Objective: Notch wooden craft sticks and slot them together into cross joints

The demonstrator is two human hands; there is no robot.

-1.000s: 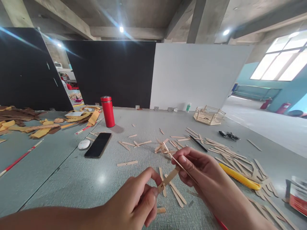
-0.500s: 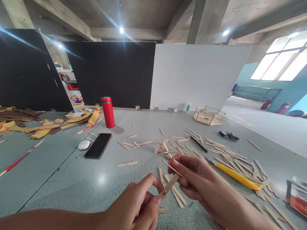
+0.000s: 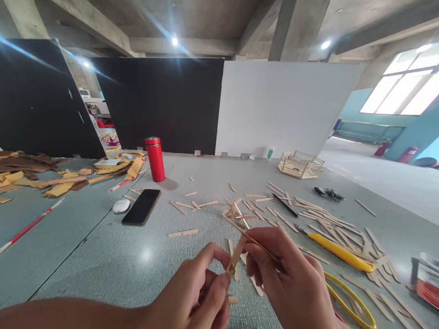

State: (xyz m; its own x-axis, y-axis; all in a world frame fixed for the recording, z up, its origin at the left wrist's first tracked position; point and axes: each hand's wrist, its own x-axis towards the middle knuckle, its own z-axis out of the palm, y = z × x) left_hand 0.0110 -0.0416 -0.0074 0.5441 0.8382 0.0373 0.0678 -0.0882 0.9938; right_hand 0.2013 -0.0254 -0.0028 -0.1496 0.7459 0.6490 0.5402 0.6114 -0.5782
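My left hand is closed, pinching the lower end of a short wooden craft stick between thumb and fingers. A dark spot or notch shows on that stick near my thumb. My right hand is closed on a second, longer craft stick, which slants up and left from the fingers. The two sticks meet at my right fingertips; I cannot tell whether they are joined. Just beyond lies a small cluster of assembled sticks. More loose sticks lie on the table beneath my hands.
Right of my hands are yellow scissor-like handles, a yellow utility knife, a black pen and several loose sticks. Farther back stand a stick-built frame and a red flask. A phone lies left.
My right hand has turned and shifted slightly right and down, its longer stick now reaching farther up-left. The short stick stands steeper in my left hand. The yellow handles have come into view.
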